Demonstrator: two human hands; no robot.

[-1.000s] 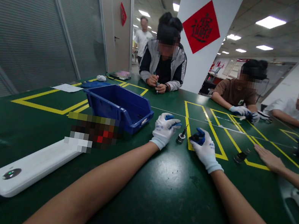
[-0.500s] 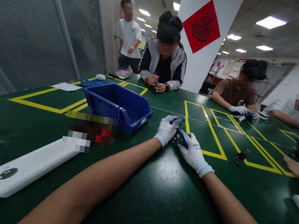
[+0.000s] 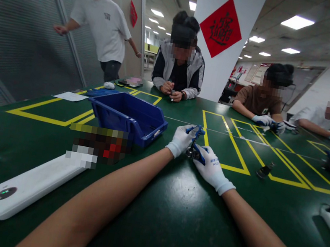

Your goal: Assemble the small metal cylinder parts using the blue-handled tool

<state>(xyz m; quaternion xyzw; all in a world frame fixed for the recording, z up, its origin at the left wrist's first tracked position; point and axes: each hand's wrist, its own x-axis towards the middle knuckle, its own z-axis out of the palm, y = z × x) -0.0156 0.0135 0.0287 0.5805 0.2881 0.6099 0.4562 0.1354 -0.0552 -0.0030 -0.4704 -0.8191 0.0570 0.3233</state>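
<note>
Both your gloved hands, apart a second ago, have come together at the small metal part, now between your fingertips. Your left hand has its grip pinched closed on the thin shaft; your right hand curls its grip in beside the round base, its hold partly hidden, so I can't tell how firm. Left of them, your blue bin sits on the green surface.
</note>
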